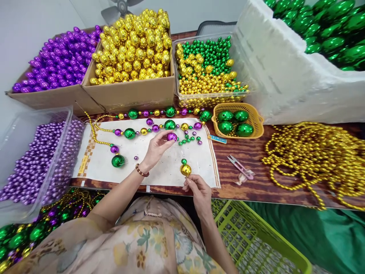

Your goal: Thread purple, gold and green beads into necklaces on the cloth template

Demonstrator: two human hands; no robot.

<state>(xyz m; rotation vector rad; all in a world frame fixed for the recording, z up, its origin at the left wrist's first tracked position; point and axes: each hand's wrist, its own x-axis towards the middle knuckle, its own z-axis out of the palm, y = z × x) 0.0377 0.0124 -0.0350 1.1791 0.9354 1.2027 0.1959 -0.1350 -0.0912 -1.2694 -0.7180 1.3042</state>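
Observation:
My left hand [156, 149] pinches a shiny purple bead [172, 137] above the white cloth [159, 173]. Close to the cloth's front edge, my right hand [199, 189] has thumb and fingers pressed together just below a gold bead [185, 169]. A small green bead [184, 161] sits above that gold one, with a thin thread running up from it. Small loose green beads [188, 140] lie between the hands and the cloth's right side. Left of my left hand, a strand ends in a large green bead [118, 161]. Another beaded strand [129, 133] stretches across the cloth.
Boxes of purple beads [61, 62] and gold beads [134, 49] line the back, beside a clear bin [212, 95]. A yellow basket [260, 121] holds large green beads. Pink-handled thread snips [241, 167] and gold bead strands [316, 160] lie at right. A green crate [273, 228] stands below.

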